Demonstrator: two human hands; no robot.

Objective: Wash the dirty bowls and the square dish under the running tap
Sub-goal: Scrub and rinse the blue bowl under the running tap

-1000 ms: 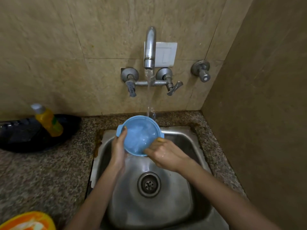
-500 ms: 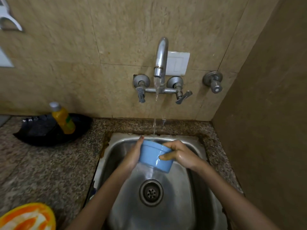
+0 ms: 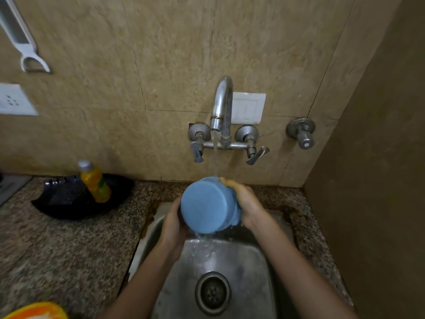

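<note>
Both hands [image 3: 247, 204] around bowl [image 3: 207, 207]

plain light-blue round plastic bowl [image 3: 208, 209], no pattern; silver-grey stainless steel sink [image 3: 241, 268], dull and water-streaked, darker ring at the drain; chrome wall tap [image 3: 222, 107]; white switch plate [image 3: 249, 108] behind it; white wall socket [image 3: 13, 99] far left; beige mottled wall tiles [image 3: 115, 77]; speckled brown-grey-black granite table [image 3: 69, 249]; yellow-orange squeeze bottle with grey cap and a green patch on the label [image 3: 95, 181]; glossy black oval tray [image 3: 76, 203]; orange, yellow and white dish [image 3: 34, 311] at bottom-left corner
</note>
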